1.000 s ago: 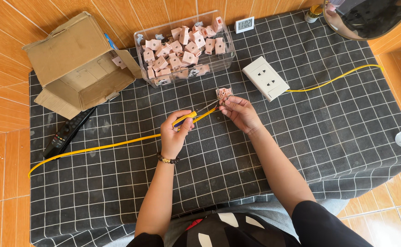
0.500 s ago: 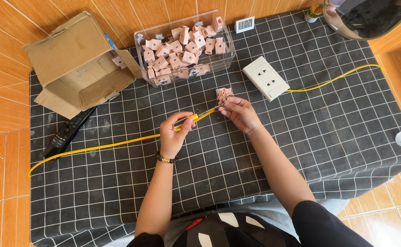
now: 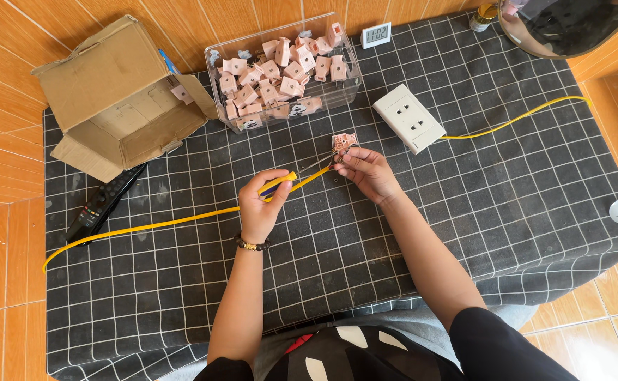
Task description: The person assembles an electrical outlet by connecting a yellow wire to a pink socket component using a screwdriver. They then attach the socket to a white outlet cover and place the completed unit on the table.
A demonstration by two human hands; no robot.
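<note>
Small pink socket part (image 3: 343,142) sits at the right hand's (image 3: 367,171) fingertips, pinched, just above the grid mat (image 3: 535,212). Left hand (image 3: 263,204) is clenched on a yellow-handled screwdriver (image 3: 279,184), shaft running up-right into the part. Right hand nearer. Clear bin (image 3: 286,74) behind holds many like parts; cardboard box (image 3: 122,95) looks empty.

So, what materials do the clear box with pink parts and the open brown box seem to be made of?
The clear rectangular box looks like glossy hard plastic: the pink parts show through its walls. The open brown box looks like matte cardboard, with folded flaps and worn edges.
</note>
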